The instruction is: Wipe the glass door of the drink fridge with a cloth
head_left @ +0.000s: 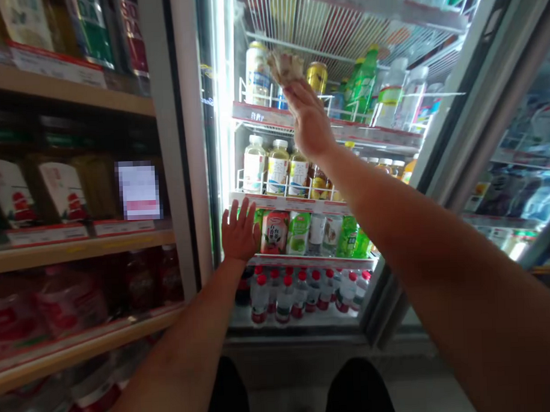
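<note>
My right hand (311,117) reaches up to a middle-upper shelf of the lit drinks fridge, with a crumpled brownish cloth (286,66) at its fingertips. The cloth is beside a white can-like container with a gold lid (257,65) and a yellow can (317,78). Lower down, my left hand (241,232) is raised with its fingers spread, holding nothing. It is at the fridge's left side, in front of a shelf of drink cartons and bottles; whether it touches the shelf I cannot tell. A red drink pack (274,231) stands just right of it.
Shelf edges with price strips (302,203) cross the fridge. Clear bottles with red caps (285,299) fill the bottom, and green bottles (365,76) stand upper right. A wooden shelf rack (78,256) with bottles adjoins on the left; a door frame (444,128) edges the right.
</note>
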`<state>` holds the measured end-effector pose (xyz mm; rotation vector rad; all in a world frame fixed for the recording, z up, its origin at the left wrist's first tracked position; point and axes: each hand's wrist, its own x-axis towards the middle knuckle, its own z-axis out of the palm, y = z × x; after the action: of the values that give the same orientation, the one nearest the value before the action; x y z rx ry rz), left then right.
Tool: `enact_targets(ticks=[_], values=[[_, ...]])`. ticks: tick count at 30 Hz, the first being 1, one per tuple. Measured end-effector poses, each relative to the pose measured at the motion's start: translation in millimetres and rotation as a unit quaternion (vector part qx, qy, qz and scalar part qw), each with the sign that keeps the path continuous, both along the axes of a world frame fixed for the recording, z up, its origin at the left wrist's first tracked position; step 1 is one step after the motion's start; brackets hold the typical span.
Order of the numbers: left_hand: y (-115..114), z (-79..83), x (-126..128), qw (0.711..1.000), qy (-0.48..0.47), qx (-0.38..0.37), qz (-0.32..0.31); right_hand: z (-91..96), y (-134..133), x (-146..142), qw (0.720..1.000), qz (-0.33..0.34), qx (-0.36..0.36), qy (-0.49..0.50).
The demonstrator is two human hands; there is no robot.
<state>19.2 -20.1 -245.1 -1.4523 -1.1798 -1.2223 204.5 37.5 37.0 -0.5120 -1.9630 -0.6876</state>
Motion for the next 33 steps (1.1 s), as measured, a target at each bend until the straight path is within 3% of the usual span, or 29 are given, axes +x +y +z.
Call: enact_targets(ticks=[4,12,20,28,33], values=[[0.2,0.0,-0.1,1.0,-0.007,-0.014,-0.011,-0.7,-4.3,-14.5,1.0,0.021,-0.011,-0.019],[-0.2,-0.8,-0.4,0.999,-0.016,-0.027,-0.014,-51.2,-24.0,-35.9,0.991,0.062,-0.013,-0.122],[0.5,-0.8,-0.2,1.0,-0.007,-0.009,-0.026,-94.3,-50.3,-44.2,0.963,0.024,0.005,-0.269],[-0.3,-1.1,-0.5,1.0,-0.011,-0.021,-0.013,-60.7,-51.4,-63.3,0.972,0.035,-0.007,-0.231],[1.2,-1.5,-0.7,1.0,-0.005,-0.01,-0.006,-50.9,-27.0,-74.7,0.977,0.1,0.01,-0.19]])
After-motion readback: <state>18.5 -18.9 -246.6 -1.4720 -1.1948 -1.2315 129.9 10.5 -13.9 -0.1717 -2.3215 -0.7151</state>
